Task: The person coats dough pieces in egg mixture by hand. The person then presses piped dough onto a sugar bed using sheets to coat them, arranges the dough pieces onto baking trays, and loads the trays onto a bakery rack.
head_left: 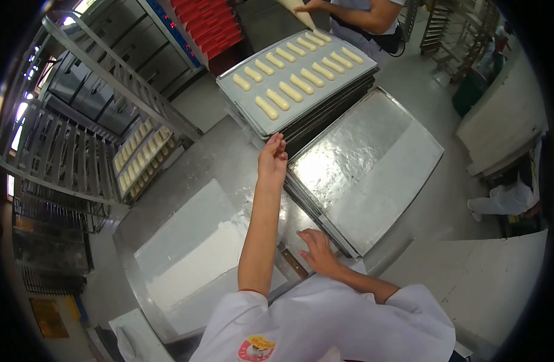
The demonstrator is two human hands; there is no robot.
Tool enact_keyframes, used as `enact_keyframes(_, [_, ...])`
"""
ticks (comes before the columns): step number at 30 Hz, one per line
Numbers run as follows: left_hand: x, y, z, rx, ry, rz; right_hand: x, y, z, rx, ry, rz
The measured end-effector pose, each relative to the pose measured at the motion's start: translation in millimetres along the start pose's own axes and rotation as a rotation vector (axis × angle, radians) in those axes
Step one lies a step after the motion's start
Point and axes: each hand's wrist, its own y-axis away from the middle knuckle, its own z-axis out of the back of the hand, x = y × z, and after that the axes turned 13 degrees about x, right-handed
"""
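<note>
My left hand (273,158) reaches forward to the near corner of a baking tray (266,128), its fingers bent together at the rim. Two rows of piped, finger-shaped dough strips (290,92) lie on that paper-lined tray, which tops a stack. My right hand (319,252) rests low on the steel table with fingers apart, holding nothing. Close by it lies a knife with a wooden handle (295,263). Just beyond is a second stack of trays, its top metal tray (331,151) partly covered by a paper sheet (385,192).
A co-worker's hand (313,6) holds a piping bag (300,17) over the filled tray's far end. Paper with white flour (195,265) lies on the table (210,145) at left. A rack (66,145) with filled trays stands further left. Red trays (206,27) are stacked behind.
</note>
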Motion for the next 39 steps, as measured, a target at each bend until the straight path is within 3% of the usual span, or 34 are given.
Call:
enact_keyframes(6, [5.3,-1.1,-5.4,-0.052,0.019,-0.039,25.2,0.2,40.9,-0.069,-0.179,0.120])
enact_keyframes(8, [4.7,-2.7,-7.7,-0.074,0.009,-0.053,26.2,-6.1,59.2,-0.191,-0.390,0.074])
enact_keyframes(14, [-3.5,1.5,-32.9,-0.137,0.009,-0.125,-16.7,-99.8,155.2,-0.779,-0.533,0.066])
enact_keyframes(16, [-10.4,3.5,-49.0,-0.175,0.008,-0.142,-43.6,-147.9,188.5,-0.831,-0.664,0.047])
enact_keyframes(20, [-15.2,-2.4,-58.7,-0.291,-0.109,-0.131,-102.9,-238.4,221.4,-0.486,-1.277,-0.036])
enact_keyframes(23, [-14.6,-8.7,-59.3,-0.328,-0.179,-0.168,-114.9,-284.7,223.9,-0.410,-1.560,-0.006])
enact_keyframes(29, [-17.4,-3.9,-53.6,-0.289,-0.313,-0.199,-91.8,-310.8,232.2,-0.364,-1.717,0.053])
enact_keyframes(32, [-23.7,-4.0,-37.8,-0.225,-0.555,-0.196,-93.5,-314.3,232.1,-0.404,-1.722,0.075])
enact_keyframes(34, [-26.1,-4.7,-22.3,-0.318,-0.977,-0.550,-93.2,-311.2,230.3,-0.401,-1.715,0.122])
enact_keyframes(35, [-26.8,-3.7,-14.3,-0.353,-1.207,-0.557,-92.7,-311.0,230.7,-0.403,-1.719,0.141])
enact_keyframes(36, [-27.9,-4.4,-7.2,-0.359,-1.203,-0.563,-88.8,-310.0,231.2,-0.403,-1.724,0.159])
enact_keyframes(38, [-26.0,-5.1,9.8,-0.324,-1.846,-0.672,-83.5,-307.7,229.7,-0.392,-1.739,0.163])
enact_keyframes(39, [-25.5,-4.5,12.7,-0.332,-1.840,-0.671,-77.5,-304.5,231.2,-0.395,-1.740,0.166])
